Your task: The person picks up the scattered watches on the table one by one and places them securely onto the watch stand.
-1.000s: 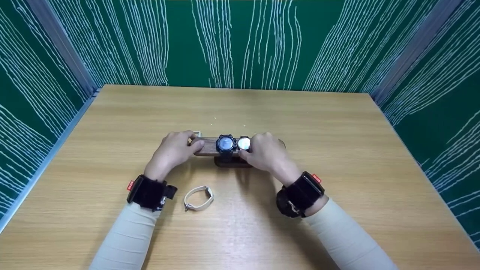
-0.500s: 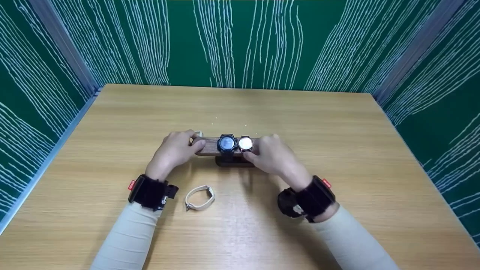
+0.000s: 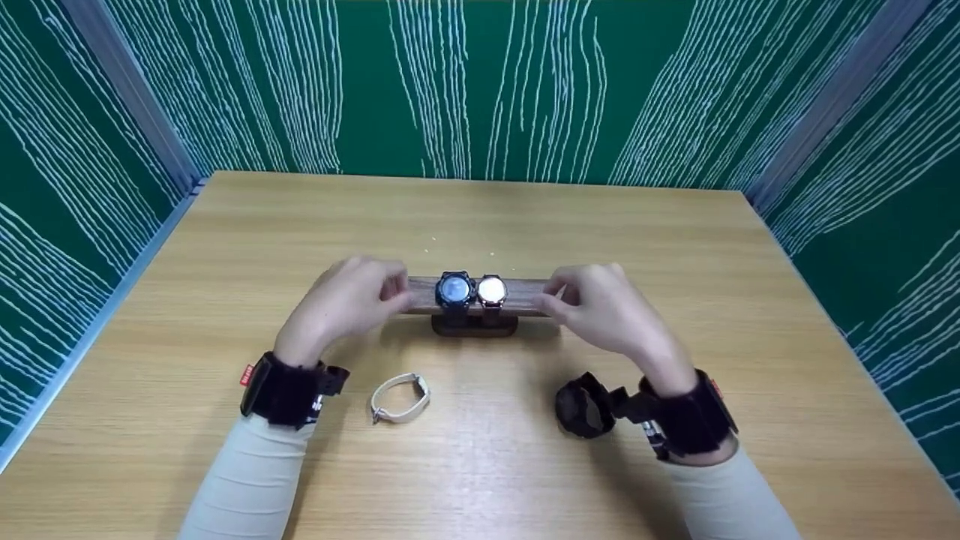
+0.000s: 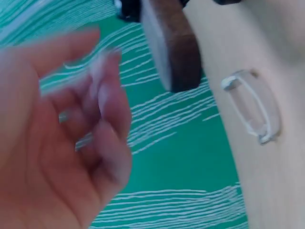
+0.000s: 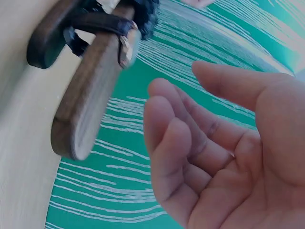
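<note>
A wooden watch stand [image 3: 517, 296], with a dark bar raised over a small base [image 3: 474, 325], holds two watches side by side. One is a black watch [image 3: 454, 289] with a round face; the other is a smaller round-faced watch [image 3: 491, 289] on a dark strap. My left hand [image 3: 352, 296] hovers at the bar's left end, fingers loosely bent and holding nothing. At the opposite end is my right hand [image 3: 607, 307], thumb and fingers parted. Both wrist views show a gap between the fingers and the wooden bar [image 4: 174, 47].
Nearer me on the table [image 3: 480, 465] lies a white band watch [image 3: 400, 397], its strap fastened in a loop. A black looped strap or watch [image 3: 585, 406] lies to the right, beside the right wrist camera. Green walls [image 3: 510, 90] with white lines enclose the table.
Both hands have let go of the stand's bar. The right hand has moved right, away from the smaller watch, uncovering the bar's right part; the left hand has drawn slightly left.
</note>
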### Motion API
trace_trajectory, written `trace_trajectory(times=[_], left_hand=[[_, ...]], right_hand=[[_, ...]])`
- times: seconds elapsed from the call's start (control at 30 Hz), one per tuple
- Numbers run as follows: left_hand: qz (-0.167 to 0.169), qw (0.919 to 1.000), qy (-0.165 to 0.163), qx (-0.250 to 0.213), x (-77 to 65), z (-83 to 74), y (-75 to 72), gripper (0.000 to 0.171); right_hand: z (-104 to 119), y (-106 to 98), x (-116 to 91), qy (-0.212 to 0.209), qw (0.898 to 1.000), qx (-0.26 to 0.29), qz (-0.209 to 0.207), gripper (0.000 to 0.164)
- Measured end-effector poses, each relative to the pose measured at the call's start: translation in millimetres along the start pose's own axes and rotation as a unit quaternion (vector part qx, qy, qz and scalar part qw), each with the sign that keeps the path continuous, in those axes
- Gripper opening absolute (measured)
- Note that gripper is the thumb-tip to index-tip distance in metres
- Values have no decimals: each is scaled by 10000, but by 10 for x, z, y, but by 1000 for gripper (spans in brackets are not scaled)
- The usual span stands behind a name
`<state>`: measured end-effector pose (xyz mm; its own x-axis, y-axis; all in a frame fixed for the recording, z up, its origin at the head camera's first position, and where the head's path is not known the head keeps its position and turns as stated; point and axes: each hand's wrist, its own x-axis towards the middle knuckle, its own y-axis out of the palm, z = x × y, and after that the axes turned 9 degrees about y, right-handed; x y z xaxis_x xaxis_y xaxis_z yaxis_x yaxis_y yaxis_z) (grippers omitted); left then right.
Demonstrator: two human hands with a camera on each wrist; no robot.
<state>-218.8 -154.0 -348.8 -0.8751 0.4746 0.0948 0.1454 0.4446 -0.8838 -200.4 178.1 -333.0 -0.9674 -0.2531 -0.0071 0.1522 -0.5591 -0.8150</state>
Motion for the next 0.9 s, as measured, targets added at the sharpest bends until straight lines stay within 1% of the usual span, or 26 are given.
trace_trajectory(times=[0.1, 0.17, 0.23, 0.3, 0.43, 0.53, 0.6, 0.67, 0.77, 0.9], left_hand=[[666, 9971, 351, -67, -32, -83, -8, 7], [1029, 9936, 463, -77, -46, -123, 7, 5], [1330, 9900, 460, -124, -58, -141, 31, 6], [1532, 9875, 355, -81, -66, -149, 56, 8], [1839, 9829, 14, -59, -70, -141, 115, 17], [2127, 9767, -275, -45, -60, -149, 172, 24], [2291, 9726, -394, 4, -45, -161, 215, 24], [2375, 9701, -503, 35, -32, -172, 260, 23], [2419, 9689, -505, 115, -11, -177, 323, 21], [2483, 9675, -410, 250, 14, -175, 387, 19]], right_hand=[[-49, -57, -33, -132, 9998, 42, -130, 13], [-83, -75, -50, -238, 9995, 41, -216, 12], [-122, -74, -59, -393, 9990, 35, -228, 11], [-159, -65, -64, -540, 9984, 41, -141, 10], [-210, -34, -49, -815, 9965, 61, 154, 15], [-226, -22, -34, -895, 9954, 81, 319, 18], [-234, -20, -28, -928, 9949, 90, 381, 19], [-246, -23, -29, -903, 9950, 87, 409, 19], [-262, -24, -31, -869, 9952, 83, 430, 19], [-271, -18, -32, -830, 9953, 102, 493, 19]])
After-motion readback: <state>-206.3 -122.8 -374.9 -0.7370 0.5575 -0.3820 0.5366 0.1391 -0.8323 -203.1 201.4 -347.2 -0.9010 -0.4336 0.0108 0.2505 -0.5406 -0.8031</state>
